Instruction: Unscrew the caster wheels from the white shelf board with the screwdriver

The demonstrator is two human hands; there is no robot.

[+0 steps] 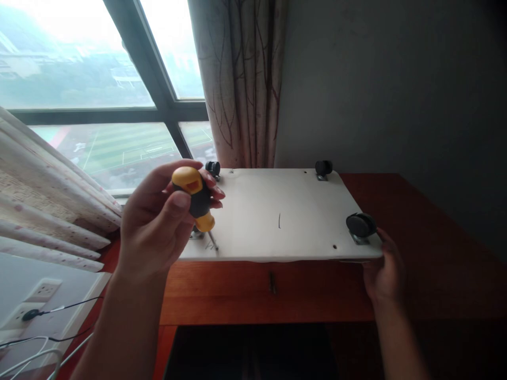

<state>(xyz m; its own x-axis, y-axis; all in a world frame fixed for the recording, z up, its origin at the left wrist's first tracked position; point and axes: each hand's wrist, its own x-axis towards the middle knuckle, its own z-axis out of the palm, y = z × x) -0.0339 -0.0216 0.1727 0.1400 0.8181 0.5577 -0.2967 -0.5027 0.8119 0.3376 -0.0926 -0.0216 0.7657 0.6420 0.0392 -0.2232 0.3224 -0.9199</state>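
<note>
My left hand [158, 221] is closed around the yellow and black handle of a short screwdriver [200, 198]. Its thin shaft points down at the near left part of a white panel [273, 206]; I cannot tell whether the tip touches the surface. At the panel's near right corner, my right hand [386, 266] grips the edge beside a black caster wheel [360, 225]. Two more casters stand at the far corners, one on the left [213, 169] and one on the right [324, 168]. A metal plate at the near left corner is mostly hidden by my left hand.
The panel lies on a reddish-brown wooden table [428, 237]. A small brass-coloured piece [272, 282] shows in front of it. Behind are a window and a patterned curtain [241, 79]. At lower left, a plug and cables hang by a wall socket [43, 290].
</note>
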